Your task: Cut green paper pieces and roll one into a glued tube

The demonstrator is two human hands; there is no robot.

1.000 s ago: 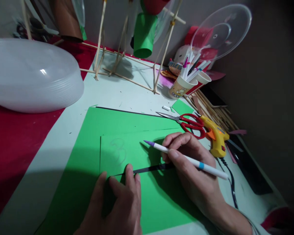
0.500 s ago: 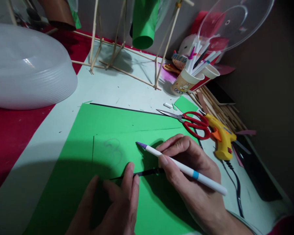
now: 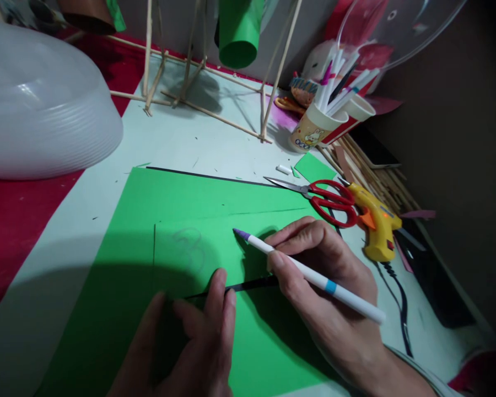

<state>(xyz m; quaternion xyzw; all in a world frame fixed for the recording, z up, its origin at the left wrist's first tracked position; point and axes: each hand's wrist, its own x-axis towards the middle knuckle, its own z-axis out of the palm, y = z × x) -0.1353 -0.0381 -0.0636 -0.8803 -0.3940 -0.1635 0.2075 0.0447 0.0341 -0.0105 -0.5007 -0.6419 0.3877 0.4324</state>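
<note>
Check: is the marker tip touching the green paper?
Apart. Head view shows the marker in the right hand, purple tip raised clear above the green paper.

At the bottom of the frame the left hand (image 3: 190, 344) is cut off at the wrist, and it covers the near part of the flat green paper sheet (image 3: 182, 204). The faint pencil scribble (image 3: 190, 245) at the sheet's middle is too pale to read (perhaps a numeral). The green paper tube (image 3: 235, 30) and the clear round plastic lid (image 3: 397, 25) run off the top edge. The dark right side shows no detail.
</note>
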